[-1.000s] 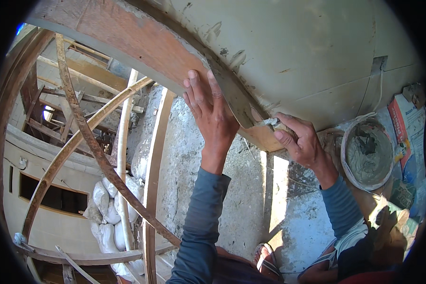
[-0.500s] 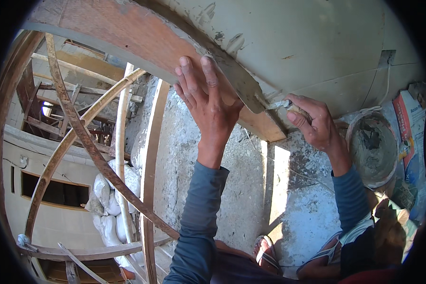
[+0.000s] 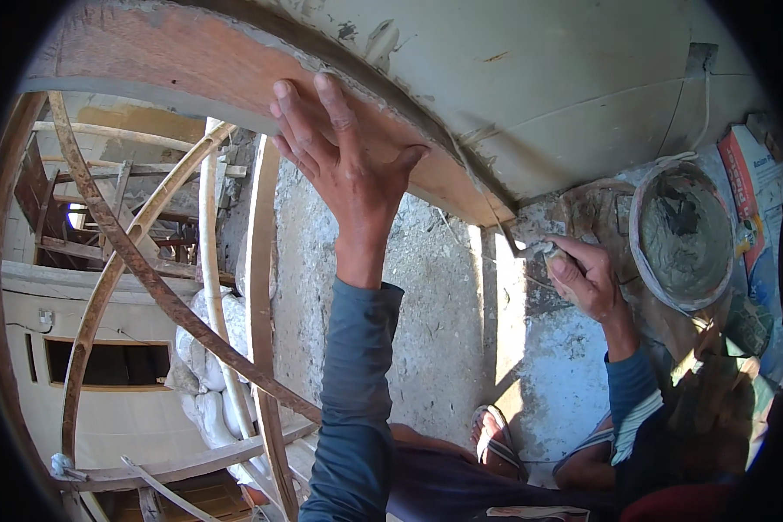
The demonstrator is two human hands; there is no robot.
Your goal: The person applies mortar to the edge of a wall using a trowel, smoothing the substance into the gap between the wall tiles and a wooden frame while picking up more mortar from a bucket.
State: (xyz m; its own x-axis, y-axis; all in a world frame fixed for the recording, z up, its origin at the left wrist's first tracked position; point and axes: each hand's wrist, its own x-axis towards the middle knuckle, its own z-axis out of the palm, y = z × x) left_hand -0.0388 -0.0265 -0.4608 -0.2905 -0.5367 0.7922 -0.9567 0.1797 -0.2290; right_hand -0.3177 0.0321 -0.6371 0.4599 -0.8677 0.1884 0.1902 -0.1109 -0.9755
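My left hand lies spread against a reddish wooden board, its fingertips near the upper edge and its thumb stretched to the right. Grey mortar runs along the strip between this board and the pale wall. My right hand is closed round the handle of a trowel. The trowel's blade shows nearly edge-on, close to the board's right end; whether it touches there I cannot tell. To the right of that hand stands a bucket holding wet grey mortar.
A printed red and white bag stands beyond the bucket. Curved bamboo poles and an upright wooden post cross the left side, with white sacks behind them. My sandalled feet are on the rough concrete floor.
My right hand has drawn the trowel down and away from the mortared edge, and the blade has turned edge-on. The left hand stays on the board while the view has shifted.
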